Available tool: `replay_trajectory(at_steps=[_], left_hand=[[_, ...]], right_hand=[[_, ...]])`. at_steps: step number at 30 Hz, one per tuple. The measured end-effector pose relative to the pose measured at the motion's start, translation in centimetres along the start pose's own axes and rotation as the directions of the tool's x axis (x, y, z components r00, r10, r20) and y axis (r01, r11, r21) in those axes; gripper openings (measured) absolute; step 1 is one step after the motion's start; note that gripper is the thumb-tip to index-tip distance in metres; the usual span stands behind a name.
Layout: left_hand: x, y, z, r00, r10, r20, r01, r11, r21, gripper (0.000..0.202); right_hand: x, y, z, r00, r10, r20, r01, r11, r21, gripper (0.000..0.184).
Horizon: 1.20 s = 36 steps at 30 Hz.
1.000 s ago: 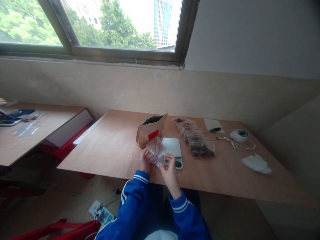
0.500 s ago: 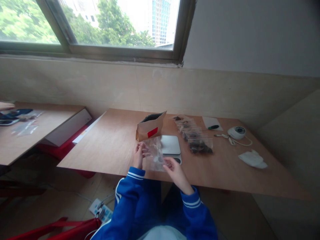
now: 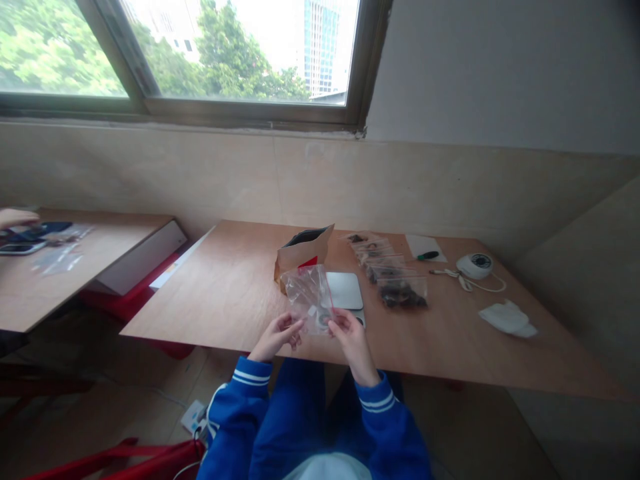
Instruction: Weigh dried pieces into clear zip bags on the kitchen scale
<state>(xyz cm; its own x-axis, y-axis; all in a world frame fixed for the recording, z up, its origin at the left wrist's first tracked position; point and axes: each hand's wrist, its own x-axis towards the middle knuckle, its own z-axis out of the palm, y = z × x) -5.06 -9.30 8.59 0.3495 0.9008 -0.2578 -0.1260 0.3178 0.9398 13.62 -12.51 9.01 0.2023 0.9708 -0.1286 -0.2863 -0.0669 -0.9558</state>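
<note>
- your fingers pinch the lower edge of a clear zip bag point(image 3: 311, 297): the left hand point(image 3: 277, 335) grips its lower left corner with thumb and fingertips closed, the right hand point(image 3: 350, 332) grips the lower right edge the same way.
- head view: you hold the clear zip bag up above the near edge of the wooden table point(image 3: 230, 293), standing on its edge with a red strip along the top and right side; it looks nearly empty, and what sits low inside it is too blurred to tell.
- just behind the bag stands a brown paper pouch point(image 3: 300, 253), open at the top, dark inside, with a red label partly hidden by the bag.
- right of the pouch lies a flat silver scale point(image 3: 347, 292), its near left corner covered by the bag and your right hand.
- beyond the scale runs a row of filled zip bags point(image 3: 393, 275), overlapping, each with dark pieces inside.
- farther right lie a green pen point(image 3: 427, 255) on a white sheet, a round white device point(image 3: 476, 265) with its cord, and a crumpled white cloth point(image 3: 507, 319), well apart from your hands.
- at far left a second table point(image 3: 75, 267) carries a phone and clear bags, and another person's hand point(image 3: 17, 217) rests at its edge.
</note>
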Motion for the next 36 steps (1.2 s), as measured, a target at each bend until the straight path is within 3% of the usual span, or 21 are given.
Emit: replay_trajectory(at_steps=[6, 12, 15, 18, 23, 26, 29, 32, 34, 36], left_hand=[[-0.4, 0.9, -0.6, 0.999, 0.042, 0.016, -0.044, 0.991, 0.125, 0.041], [-1.7, 1.3, -1.4, 0.99, -0.075, 0.121, 0.041, 0.963, 0.266, 0.036], [-2.0, 1.0, -1.4, 0.978, -0.09, 0.189, 0.034, 0.959, 0.281, 0.031], [-1.9, 0.7, -1.5, 0.965, -0.121, 0.234, 0.051, 0.957, 0.285, 0.03], [-1.7, 1.7, -1.9, 0.984, -0.081, 0.16, 0.034, 0.961, 0.273, 0.033], [-1.8, 2.6, -2.5, 0.993, -0.044, 0.108, 0.012, 0.961, 0.276, 0.036], [-2.7, 3.3, -4.3, 0.99, -0.115, 0.077, 0.088, 0.951, 0.297, 0.041], [-4.6, 3.8, -7.3, 0.971, -0.237, -0.041, 0.235, 0.9, 0.368, 0.052], [-6.0, 4.2, -9.5, 0.948, -0.265, -0.176, 0.316, 0.852, 0.418, 0.059], [-7.1, 4.4, -11.4, 0.922, -0.239, -0.305, 0.36, 0.82, 0.445, 0.063]], right_hand=[[-0.5, -0.1, 0.2, 0.999, 0.042, -0.028, -0.04, 0.998, 0.047, 0.043], [-0.7, -1.1, 1.0, 0.995, 0.081, 0.058, -0.078, 0.996, -0.049, 0.046], [0.3, -1.4, 1.5, 0.996, 0.087, 0.01, -0.087, 0.994, -0.063, 0.046], [2.2, -1.9, 1.8, 0.999, 0.017, -0.033, -0.02, 0.995, -0.095, 0.043], [5.0, -3.2, 1.7, 0.988, -0.102, -0.117, 0.092, 0.992, -0.091, 0.044], [5.7, -3.4, 1.2, 0.994, -0.082, -0.075, 0.074, 0.992, -0.102, 0.045], [6.4, -3.4, -1.3, 0.994, -0.065, -0.084, 0.054, 0.99, -0.129, 0.051], [7.8, -3.6, -6.3, 0.945, -0.103, -0.309, 0.054, 0.985, -0.165, 0.053], [9.1, -4.0, -10.1, 0.899, -0.207, -0.386, 0.082, 0.946, -0.315, 0.047], [10.4, -4.3, -13.4, 0.895, -0.338, -0.291, 0.15, 0.842, -0.519, 0.038]])
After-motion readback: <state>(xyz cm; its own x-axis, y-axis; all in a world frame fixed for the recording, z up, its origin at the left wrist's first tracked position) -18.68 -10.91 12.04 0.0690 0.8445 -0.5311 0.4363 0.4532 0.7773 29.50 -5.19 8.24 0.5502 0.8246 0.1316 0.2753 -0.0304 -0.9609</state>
